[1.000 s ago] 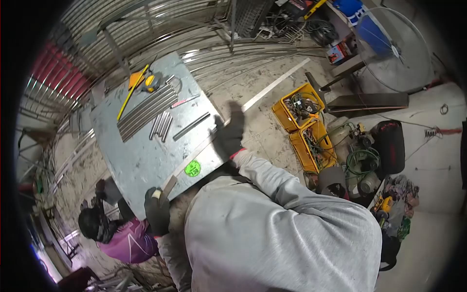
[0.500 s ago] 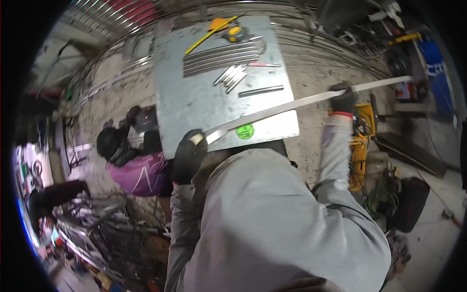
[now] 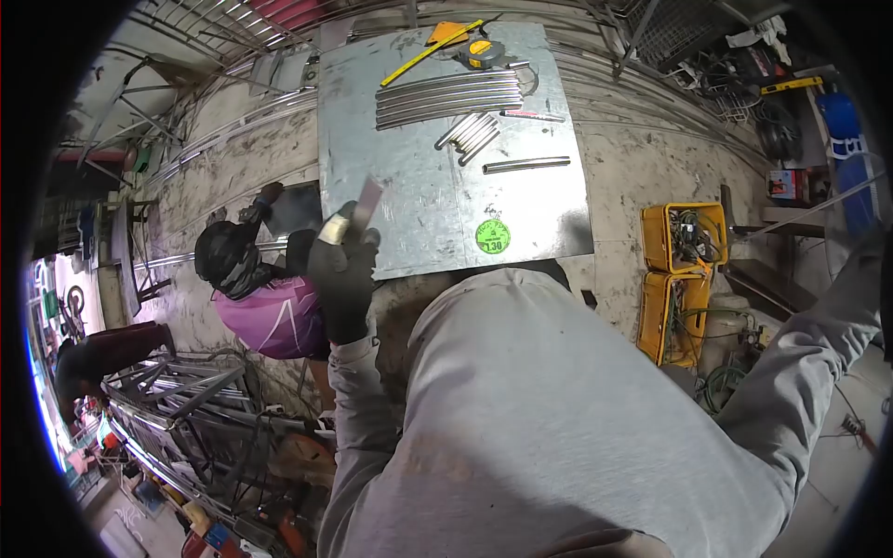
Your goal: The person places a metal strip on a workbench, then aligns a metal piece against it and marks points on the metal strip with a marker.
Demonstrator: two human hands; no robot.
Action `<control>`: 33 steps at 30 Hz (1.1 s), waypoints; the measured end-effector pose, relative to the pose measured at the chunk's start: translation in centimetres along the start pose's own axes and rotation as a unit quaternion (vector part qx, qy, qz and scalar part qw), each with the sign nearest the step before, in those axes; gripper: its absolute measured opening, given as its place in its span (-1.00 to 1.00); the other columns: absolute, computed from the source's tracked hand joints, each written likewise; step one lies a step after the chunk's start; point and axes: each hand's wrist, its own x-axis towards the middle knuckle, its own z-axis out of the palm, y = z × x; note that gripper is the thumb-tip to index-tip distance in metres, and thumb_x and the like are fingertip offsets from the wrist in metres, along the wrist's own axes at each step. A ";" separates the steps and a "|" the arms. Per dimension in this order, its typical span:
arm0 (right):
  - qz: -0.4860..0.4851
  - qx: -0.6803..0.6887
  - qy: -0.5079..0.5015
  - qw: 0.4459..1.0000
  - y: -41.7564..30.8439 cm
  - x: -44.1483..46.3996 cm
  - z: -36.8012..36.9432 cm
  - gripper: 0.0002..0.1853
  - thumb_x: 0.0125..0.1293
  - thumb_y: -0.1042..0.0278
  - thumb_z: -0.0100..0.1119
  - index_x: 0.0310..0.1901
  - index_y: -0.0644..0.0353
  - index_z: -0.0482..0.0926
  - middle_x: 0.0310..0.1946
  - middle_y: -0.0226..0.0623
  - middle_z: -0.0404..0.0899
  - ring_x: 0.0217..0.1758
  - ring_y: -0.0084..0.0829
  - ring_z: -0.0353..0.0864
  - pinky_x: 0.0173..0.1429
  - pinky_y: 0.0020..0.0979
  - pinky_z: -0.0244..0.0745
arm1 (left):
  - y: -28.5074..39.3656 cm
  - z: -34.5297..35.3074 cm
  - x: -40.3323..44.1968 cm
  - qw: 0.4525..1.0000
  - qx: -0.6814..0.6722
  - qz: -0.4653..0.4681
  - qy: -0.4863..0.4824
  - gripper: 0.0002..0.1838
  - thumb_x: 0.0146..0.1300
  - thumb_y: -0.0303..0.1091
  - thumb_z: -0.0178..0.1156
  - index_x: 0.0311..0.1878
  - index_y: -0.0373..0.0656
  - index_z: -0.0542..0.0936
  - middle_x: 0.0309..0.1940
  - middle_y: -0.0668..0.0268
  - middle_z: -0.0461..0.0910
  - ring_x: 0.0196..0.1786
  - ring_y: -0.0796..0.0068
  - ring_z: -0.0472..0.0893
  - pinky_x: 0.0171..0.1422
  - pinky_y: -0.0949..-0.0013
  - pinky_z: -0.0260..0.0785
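Observation:
My left hand (image 3: 344,279), in a dark glove, is closed at the near left edge of the metal-topped table (image 3: 419,214). A short flat metal piece (image 3: 367,205) sticks up from its fingers. Against the same hand is a cream-coloured patch (image 3: 333,229) I cannot make out. My right hand (image 3: 865,260) is stretched out to the far right, dark against the view's edge, its fingers not readable. Near it a long thin flat metal strip (image 3: 809,209) runs slantwise; whether the hand grips it is unclear.
On the table lie several long tubes (image 3: 451,99), several short tubes (image 3: 468,136), a tape measure (image 3: 484,54) and a round green sticker (image 3: 493,236). Yellow crates (image 3: 672,316) stand at right. A person in a purple shirt (image 3: 270,316) crouches at left, beside piled metal frames (image 3: 186,391).
The long strip that spanned both hands over the table has swung away to the far right, along with my right hand. My left hand has shifted slightly up and left.

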 end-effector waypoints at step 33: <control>-0.090 0.099 -0.332 0.934 -6.8 -22.1 51.9 -0.82 0.32 0.36 0.31 -0.07 0.04 0.77 -0.11 -0.09 0.76 0.03 0.13 0.81 0.11 0.13 0.69 | -8.9 10.0 -2.3 0.937 0.223 0.210 -0.169 -0.67 0.27 -0.36 0.45 0.11 -0.06 0.81 -0.04 0.11 0.80 0.01 -0.04 0.81 0.11 -0.04 0.65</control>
